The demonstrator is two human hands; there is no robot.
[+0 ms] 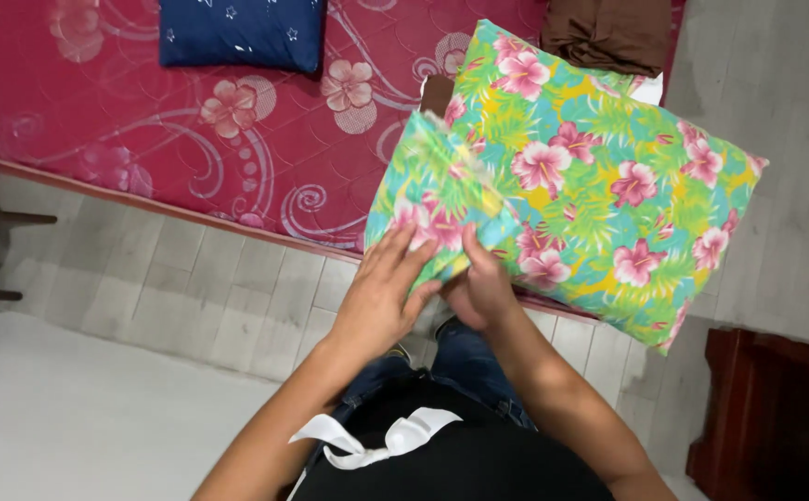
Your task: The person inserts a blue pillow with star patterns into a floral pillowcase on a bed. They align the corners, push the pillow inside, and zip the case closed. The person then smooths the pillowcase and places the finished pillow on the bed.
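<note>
A pillow in a floral case, green, yellow and teal with pink flowers, lies tilted over the edge of a red mattress. The case's open end is folded back over the pillow's near left corner. My left hand lies flat on that folded flap, fingers spread. My right hand pinches the fabric at the corner just beside it. Both hands touch the case close together.
A dark blue pillow with stars lies at the far side of the mattress. A brown folded cloth sits behind the floral pillow. Dark wooden furniture stands at the lower right. A pale tiled floor runs below the mattress edge.
</note>
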